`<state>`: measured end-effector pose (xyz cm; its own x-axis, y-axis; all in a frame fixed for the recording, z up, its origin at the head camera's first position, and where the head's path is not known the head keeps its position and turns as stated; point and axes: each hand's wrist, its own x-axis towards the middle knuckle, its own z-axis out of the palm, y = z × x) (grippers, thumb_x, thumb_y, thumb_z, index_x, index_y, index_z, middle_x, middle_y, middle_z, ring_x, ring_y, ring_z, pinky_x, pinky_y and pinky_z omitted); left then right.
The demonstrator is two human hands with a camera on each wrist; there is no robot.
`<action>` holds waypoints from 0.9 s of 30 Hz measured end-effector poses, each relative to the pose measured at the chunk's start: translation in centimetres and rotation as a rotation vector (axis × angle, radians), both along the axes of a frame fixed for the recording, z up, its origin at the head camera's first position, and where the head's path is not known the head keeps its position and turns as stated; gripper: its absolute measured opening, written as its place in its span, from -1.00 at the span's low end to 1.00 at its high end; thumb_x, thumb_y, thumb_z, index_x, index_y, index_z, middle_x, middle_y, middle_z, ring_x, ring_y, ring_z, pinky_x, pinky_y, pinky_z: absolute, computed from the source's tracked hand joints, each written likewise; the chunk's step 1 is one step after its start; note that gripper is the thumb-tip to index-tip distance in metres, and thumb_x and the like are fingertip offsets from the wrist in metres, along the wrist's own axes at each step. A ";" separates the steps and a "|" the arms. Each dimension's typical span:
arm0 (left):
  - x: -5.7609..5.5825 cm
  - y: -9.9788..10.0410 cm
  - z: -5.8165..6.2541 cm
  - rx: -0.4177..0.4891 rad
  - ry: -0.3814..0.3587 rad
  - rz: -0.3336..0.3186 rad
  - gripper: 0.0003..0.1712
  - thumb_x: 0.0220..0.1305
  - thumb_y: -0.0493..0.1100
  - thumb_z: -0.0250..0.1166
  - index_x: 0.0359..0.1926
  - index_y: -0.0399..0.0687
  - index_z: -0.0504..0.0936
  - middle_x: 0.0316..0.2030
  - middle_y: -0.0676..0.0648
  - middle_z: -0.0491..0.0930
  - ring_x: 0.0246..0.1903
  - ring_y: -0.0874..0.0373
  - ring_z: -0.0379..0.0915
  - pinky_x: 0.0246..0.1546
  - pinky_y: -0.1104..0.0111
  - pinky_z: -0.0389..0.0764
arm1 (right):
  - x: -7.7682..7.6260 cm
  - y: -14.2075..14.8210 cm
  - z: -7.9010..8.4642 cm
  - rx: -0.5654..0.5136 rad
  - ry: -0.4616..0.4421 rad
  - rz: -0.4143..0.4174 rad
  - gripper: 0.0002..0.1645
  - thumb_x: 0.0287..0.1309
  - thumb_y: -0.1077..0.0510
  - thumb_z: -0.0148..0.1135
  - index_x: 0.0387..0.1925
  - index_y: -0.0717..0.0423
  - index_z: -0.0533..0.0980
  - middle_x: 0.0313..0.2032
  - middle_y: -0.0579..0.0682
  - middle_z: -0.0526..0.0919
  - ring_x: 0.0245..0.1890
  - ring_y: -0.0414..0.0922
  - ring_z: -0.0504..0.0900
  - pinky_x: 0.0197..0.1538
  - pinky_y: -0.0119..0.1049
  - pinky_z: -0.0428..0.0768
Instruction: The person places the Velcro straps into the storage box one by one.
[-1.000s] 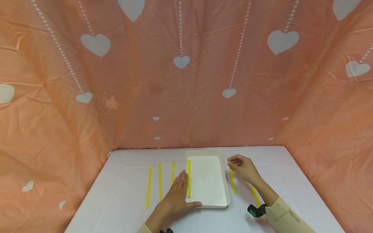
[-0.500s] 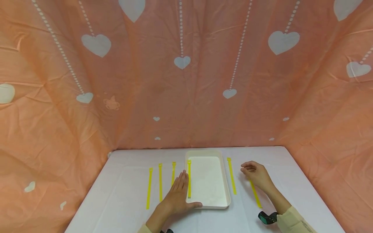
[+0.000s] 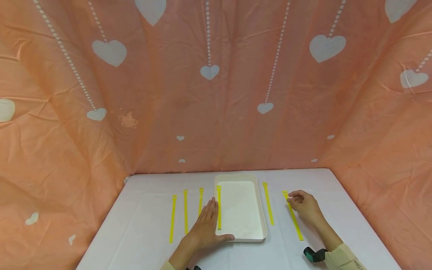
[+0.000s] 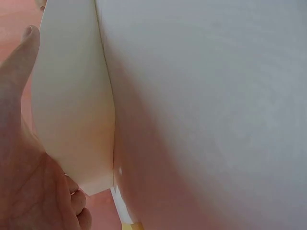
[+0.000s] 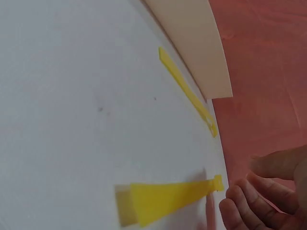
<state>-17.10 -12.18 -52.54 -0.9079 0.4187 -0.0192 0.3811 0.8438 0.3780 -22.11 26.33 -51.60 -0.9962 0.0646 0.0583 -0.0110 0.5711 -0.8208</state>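
Observation:
My left hand (image 3: 204,227) rests against the white tray (image 3: 249,239), fingers straight along its left side and thumb at the front edge. The left wrist view shows the palm beside the tray wall (image 4: 72,96). A yellow strap with a slotted head (image 3: 219,210) lies at the tray's left inside. Over to the right, my right hand (image 3: 306,207) hovers by the head end of another yellow strap (image 3: 295,227). Its fingers are loosely bent, with a gap between fingertips (image 5: 235,194) and that strap's head (image 5: 218,183) in the right wrist view.
A further yellow strap (image 3: 268,204) lies just right of the tray. Several more, such as the leftmost strap (image 3: 172,219), lie left of it, one partly hidden behind my left hand. Pink cloth walls (image 3: 216,123) with hearts surround the white table (image 3: 141,225).
My right hand has moved right and toward me, from the strap beside the tray to the far-right strap, uncovering both. My left hand and the tray have stayed put.

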 end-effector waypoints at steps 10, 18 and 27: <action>-0.3 -0.2 -0.7 0.054 -0.004 -0.010 0.55 0.21 0.67 0.27 0.69 -0.41 -0.13 0.71 -0.34 -0.22 0.70 -0.23 -0.29 0.68 -0.09 -0.08 | -0.3 0.5 -1.0 0.101 -0.065 -0.029 -0.69 0.37 0.21 0.42 -0.02 0.40 0.61 -0.24 0.11 0.70 -0.23 -0.03 0.65 -0.28 -0.30 0.59; -0.3 -0.1 -0.5 0.038 -0.014 -0.001 0.55 0.21 0.64 0.30 0.69 -0.40 -0.14 0.72 -0.33 -0.24 0.70 -0.23 -0.30 0.68 -0.10 -0.07 | -0.8 0.5 -1.7 0.112 -0.068 -0.042 -0.67 0.32 0.20 0.46 -0.05 0.39 0.62 -0.27 0.11 0.68 -0.26 -0.03 0.63 -0.23 -0.27 0.60; -0.2 -0.2 -0.5 0.087 -0.037 -0.003 0.53 0.22 0.62 0.31 0.69 -0.39 -0.15 0.72 -0.34 -0.28 0.71 -0.22 -0.35 0.71 0.00 -0.20 | -1.5 0.5 -2.4 0.109 -0.086 -0.067 -0.68 0.25 0.18 0.49 -0.17 0.37 0.60 -0.40 0.06 0.60 -0.38 -0.07 0.54 -0.32 -0.28 0.52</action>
<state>-17.25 -12.36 -53.02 -0.9061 0.4227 -0.0160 0.3679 0.8062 0.4634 -23.59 26.80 -53.95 -0.9915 0.1288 -0.0172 0.0980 0.6543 -0.7499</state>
